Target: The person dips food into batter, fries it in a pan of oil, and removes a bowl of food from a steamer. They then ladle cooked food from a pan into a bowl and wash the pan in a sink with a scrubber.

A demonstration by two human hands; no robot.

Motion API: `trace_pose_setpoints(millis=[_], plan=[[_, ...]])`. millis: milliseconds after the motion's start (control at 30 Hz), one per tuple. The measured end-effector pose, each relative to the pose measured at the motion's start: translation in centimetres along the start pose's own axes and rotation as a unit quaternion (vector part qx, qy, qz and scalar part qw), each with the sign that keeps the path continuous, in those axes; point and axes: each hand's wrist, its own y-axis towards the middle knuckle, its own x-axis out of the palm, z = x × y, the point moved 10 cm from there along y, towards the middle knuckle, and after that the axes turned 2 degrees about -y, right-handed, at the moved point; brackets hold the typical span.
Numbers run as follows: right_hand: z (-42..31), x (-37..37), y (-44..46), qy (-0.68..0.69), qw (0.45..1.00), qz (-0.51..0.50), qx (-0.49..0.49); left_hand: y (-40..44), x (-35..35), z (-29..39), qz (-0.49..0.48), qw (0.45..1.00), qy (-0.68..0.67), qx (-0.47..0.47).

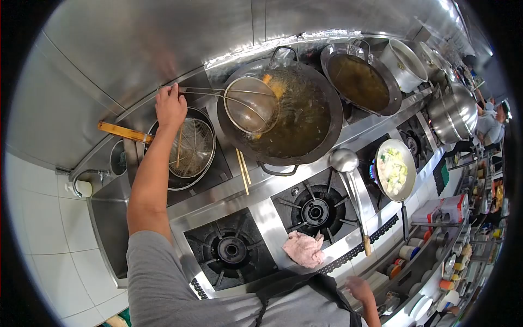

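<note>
My left hand is closed around the end of the long wire handle of a round mesh skimmer. The skimmer's bowl lies over the left side of a big wok of bubbling oil, where orange-brown bits of food float by its rim. Below my left hand, a wooden-handled wire strainer rests over a dark pot. A pair of chopsticks lies beside the wok. My right hand hangs low by my apron, away from the stove; its fingers are blurred.
A second wok of brown liquid and a tall pot stand further right. A frying pan with pale and green food sits by a blue flame. A ladle and a pink cloth lie near the front burners. Another person stands far right.
</note>
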Motion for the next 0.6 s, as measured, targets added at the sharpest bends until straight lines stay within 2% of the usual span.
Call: trace_pose_setpoints(millis=[133, 233, 400, 500, 600], plan=[[-0.8, 0.2, 0.0, 0.005, 1.000, -0.005, -0.011, -0.7, -0.3, 0.2, 0.040, 0.999, -0.003, -0.018], [-1.3, 0.0, -0.1, -0.005, 1.000, -0.010, -0.005, -0.9, 0.8, 0.0, -0.016, 0.999, -0.009, -0.033], [-0.5, -0.3, 0.1, -0.016, 1.000, -0.009, -0.010, -1.2, 0.8, -0.2, -0.024, 0.997, -0.019, -0.072], [-0.4, -0.7, 0.7, -0.082, 0.990, 0.022, -0.113, -1.3, 0.3, -0.4, -0.036, 0.992, -0.014, -0.116], [0.9, -0.9, 0.8, -0.060, 0.995, 0.041, -0.070, -2.0, -2.0, 0.4, -0.047, 0.988, -0.015, -0.149]])
